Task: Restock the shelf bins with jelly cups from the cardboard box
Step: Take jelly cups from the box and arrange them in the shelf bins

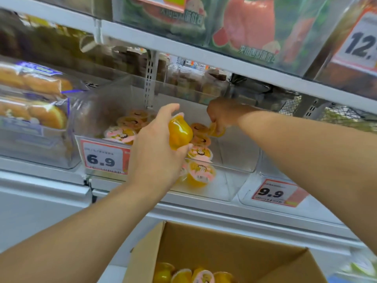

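Jelly cups fill this moment: small clear plastic tubs of yellow jelly with peel-off printed lids. One jelly cup point(180, 132) lies on its side in the left hand point(157, 152), the thumb curled over its top edge and the fingertips point(188, 147) pressing from below, so the tub sits between them, tipped toward the bin. A second, smaller-looking cup point(216, 130) hangs just under the pinching fingers of the right hand point(221, 115), which reaches deeper into the clear shelf bin point(230, 186); blur hides exactly how those fingers close on it.

Directly beyond the left fingertips, more cups point(201, 174) sit lid-up in a row running to the back of the bin, the nearest almost touching the fingers. Below both forearms, well apart from the hands, the open cardboard box point(234, 246) shows several cups point(202, 276) in its bottom.

Judging by looks, each cup is light and fairly stiff at the rim but thin-walled, so squeezing the sides hard could buckle it or lift the foil lid. The smooth plastic may be slippery. The safest hold seems to be around the rim and base, as the left hand has it, not on the lid.

A price tag reading 6.9 point(104, 158) is fixed to the bin front, left of the left hand. Bagged bread point(34, 99) fills the neighbouring bin.
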